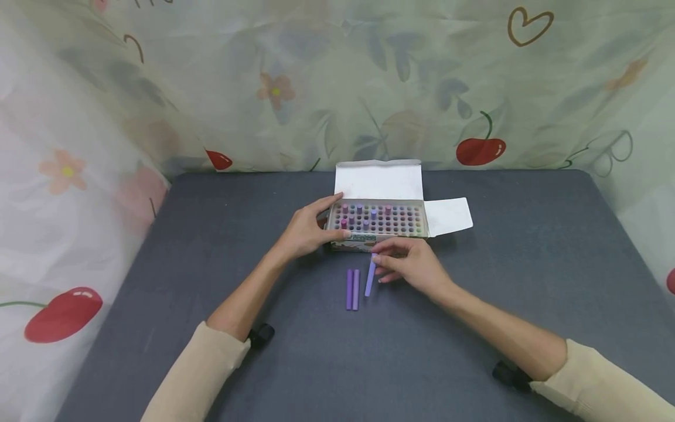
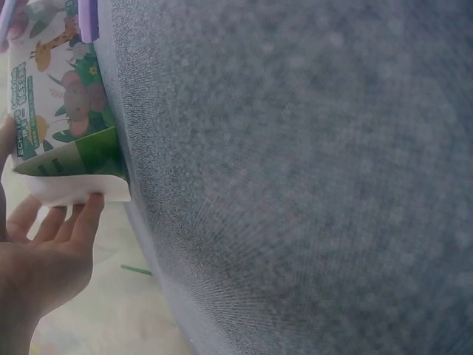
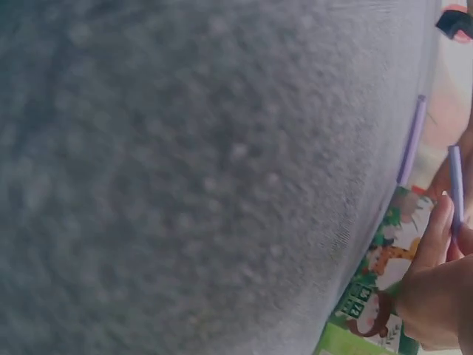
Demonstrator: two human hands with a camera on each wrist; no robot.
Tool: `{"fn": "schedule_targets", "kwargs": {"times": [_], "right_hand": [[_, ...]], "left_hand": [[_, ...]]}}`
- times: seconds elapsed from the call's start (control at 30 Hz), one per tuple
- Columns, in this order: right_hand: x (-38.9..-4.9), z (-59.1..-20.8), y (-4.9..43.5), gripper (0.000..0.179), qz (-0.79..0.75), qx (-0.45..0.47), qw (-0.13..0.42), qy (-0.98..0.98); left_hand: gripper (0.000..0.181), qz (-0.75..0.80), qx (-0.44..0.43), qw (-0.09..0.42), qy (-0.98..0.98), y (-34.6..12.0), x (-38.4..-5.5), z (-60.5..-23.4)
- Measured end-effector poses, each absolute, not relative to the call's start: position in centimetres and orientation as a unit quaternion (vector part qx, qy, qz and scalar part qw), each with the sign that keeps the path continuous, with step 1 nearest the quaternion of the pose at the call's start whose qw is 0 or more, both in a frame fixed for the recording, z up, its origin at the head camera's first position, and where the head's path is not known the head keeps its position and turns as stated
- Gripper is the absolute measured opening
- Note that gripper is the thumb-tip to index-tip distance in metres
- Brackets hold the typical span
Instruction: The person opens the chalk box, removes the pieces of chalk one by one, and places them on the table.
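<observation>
A box [image 1: 358,246] with cartoon animals on its front [image 2: 63,89] holds a tray of round holes [image 1: 406,220]. Several pink and purple sticks stand upright in the tray's left half. My left hand [image 1: 308,230] grips the box's left end, thumb at the front edge and fingers round the side. Just in front of the box, my right hand [image 1: 413,264] pinches a slim lavender stick [image 1: 370,280], like a crayon or chalk, by its upper end. It also shows tilted between the fingertips in the right wrist view. Two darker purple sticks [image 1: 355,290] lie side by side to its left.
The box's white lid [image 1: 378,180] stands open at the back, and a white side flap [image 1: 448,216] folds out to the right. All this is on a dark grey table [image 1: 221,234]. A printed curtain [image 1: 337,88] hangs behind the table's far edge.
</observation>
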State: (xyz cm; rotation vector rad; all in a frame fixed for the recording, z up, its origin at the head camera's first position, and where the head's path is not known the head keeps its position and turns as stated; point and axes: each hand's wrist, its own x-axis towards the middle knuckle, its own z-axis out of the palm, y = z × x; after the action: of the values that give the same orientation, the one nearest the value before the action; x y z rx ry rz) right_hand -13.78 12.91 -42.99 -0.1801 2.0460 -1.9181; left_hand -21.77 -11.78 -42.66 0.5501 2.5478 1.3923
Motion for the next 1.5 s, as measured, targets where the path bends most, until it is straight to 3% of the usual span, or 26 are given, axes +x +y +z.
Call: {"fn": "schedule_targets", "kwargs": {"times": [0.7, 1.07, 1.5], "right_hand": [[-13.9, -45.6, 12.3, 0.028, -0.676, 0.01, 0.222, 0.703], [-13.9, -45.8, 12.1, 0.022, -0.647, 0.002, 0.225, 0.729], [-14.1, -45.9, 12.5, 0.028, -0.667, -0.024, 0.235, 0.706]], "left_hand": [[0.082, 0.458, 0.188, 0.089, 0.864, -11.7, -21.7, -42.9], [0.083, 0.457, 0.187, 0.093, 0.865, -11.7, -21.6, -42.8], [0.083, 0.453, 0.188, 0.09, 0.867, -11.7, -21.7, -42.9]]}}
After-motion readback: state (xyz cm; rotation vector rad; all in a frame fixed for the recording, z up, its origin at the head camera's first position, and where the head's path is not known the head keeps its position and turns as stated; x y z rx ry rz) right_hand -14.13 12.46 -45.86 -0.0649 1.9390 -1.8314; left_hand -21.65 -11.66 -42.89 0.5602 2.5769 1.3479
